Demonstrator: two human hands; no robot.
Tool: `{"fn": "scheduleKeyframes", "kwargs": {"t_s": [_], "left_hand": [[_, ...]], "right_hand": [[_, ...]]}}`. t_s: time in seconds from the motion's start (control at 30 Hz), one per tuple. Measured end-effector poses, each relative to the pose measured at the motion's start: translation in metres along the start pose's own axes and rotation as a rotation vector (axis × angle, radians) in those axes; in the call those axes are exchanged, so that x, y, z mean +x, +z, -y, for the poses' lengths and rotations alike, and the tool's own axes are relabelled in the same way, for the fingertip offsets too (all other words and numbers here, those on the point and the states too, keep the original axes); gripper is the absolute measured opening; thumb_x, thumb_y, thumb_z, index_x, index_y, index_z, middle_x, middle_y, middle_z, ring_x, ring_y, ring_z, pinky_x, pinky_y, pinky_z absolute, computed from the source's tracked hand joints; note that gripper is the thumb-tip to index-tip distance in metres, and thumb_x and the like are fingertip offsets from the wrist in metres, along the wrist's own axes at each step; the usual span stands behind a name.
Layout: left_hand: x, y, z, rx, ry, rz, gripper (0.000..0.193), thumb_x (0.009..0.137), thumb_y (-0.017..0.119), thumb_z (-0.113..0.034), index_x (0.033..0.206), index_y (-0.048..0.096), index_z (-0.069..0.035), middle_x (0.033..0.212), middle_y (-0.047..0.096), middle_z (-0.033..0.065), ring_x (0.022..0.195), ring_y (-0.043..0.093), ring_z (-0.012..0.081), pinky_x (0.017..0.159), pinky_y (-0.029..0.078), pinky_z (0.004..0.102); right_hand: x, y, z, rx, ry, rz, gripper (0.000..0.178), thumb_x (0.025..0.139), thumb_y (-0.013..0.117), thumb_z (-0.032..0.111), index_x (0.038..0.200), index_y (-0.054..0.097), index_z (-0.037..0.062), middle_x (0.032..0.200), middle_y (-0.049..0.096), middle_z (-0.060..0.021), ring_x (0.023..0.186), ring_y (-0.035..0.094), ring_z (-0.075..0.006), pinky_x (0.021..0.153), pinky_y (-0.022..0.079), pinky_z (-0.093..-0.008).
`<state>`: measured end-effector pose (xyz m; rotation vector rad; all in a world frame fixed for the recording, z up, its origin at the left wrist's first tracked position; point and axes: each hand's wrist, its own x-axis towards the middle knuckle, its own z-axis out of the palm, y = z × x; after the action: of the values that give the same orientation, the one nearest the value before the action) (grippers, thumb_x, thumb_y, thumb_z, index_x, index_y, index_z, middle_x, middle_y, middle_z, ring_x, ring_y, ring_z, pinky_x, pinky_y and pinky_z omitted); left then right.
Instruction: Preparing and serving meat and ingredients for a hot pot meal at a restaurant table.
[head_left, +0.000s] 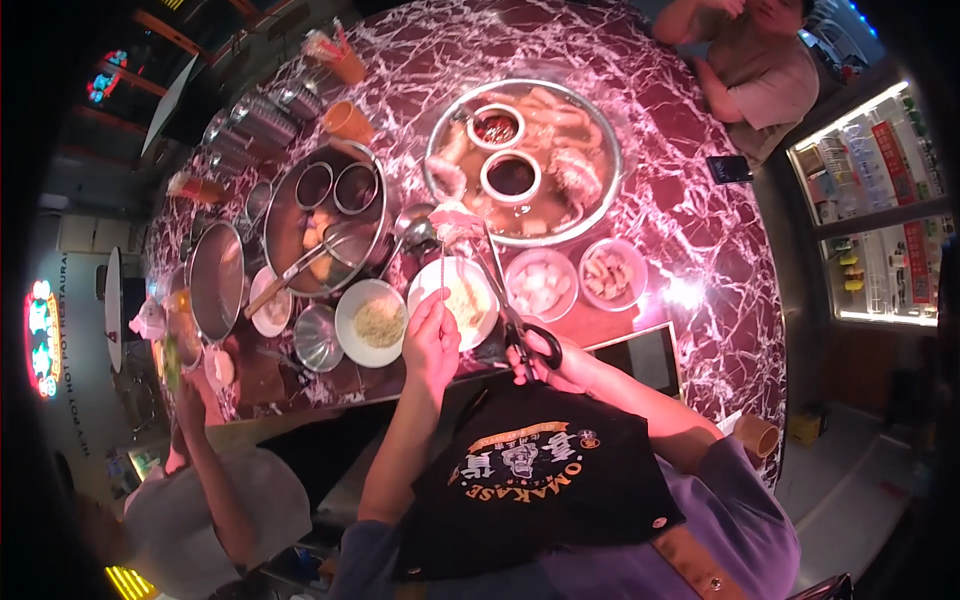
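Observation:
My left hand [432, 335] is closed around a thin metal utensil [444, 268], too slim here to tell whether tongs or chopsticks. A pale pink piece of meat [456, 226] hangs at its upper end. My right hand [550, 368] grips black-handled scissors [541, 345], whose long blades point up toward the meat. Under the meat stands a white bowl [420, 285] with pale food in it. Left of it, another white bowl [350, 318] holds a yellowish, finely cut food. A ladle [418, 228] rests just beyond the bowls.
A large round pan [612, 190] of food in broth holds two sauce cups. To the left sits a deep metal pot [383, 215] with a wooden-handled strainer [270, 292]. Two small bowls [576, 290] [643, 290] stand right. Another person [215, 510] works at left; one [765, 85] sits opposite.

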<state>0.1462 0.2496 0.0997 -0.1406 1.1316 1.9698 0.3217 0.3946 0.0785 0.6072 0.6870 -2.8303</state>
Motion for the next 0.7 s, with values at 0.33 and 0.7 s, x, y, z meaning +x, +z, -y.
{"fn": "scheduleKeyframes", "kwargs": {"t_s": [0.33, 0.7], "left_hand": [[-0.1, -0.101, 0.034, 0.053, -0.059, -0.159, 0.022, 0.103, 0.046, -0.016, 0.121, 0.056, -0.007, 0.066, 0.043, -0.0022, 0.049, 0.035, 0.0048, 0.046, 0.028, 0.0192], [-0.102, -0.122, 0.041, -0.016, -0.08, -0.077, 0.024, 0.103, 0.047, -0.015, 0.123, 0.055, -0.006, 0.068, 0.045, -0.001, 0.049, 0.036, 0.0055, 0.045, 0.028, 0.0199]], "right_hand": [[0.027, 0.03, -0.096, 0.089, 0.09, -0.043, 0.04, 0.092, 0.061, 0.049, 0.111, 0.044, 0.0182, 0.086, 0.059, -0.0035, 0.07, 0.059, -0.0151, 0.065, 0.052, -0.0313], [0.008, 0.041, -0.123, -0.042, 0.171, -0.127, 0.041, 0.092, 0.06, 0.054, 0.107, 0.047, 0.0187, 0.085, 0.057, 0.0008, 0.073, 0.056, -0.0132, 0.067, 0.051, -0.0314]]}}
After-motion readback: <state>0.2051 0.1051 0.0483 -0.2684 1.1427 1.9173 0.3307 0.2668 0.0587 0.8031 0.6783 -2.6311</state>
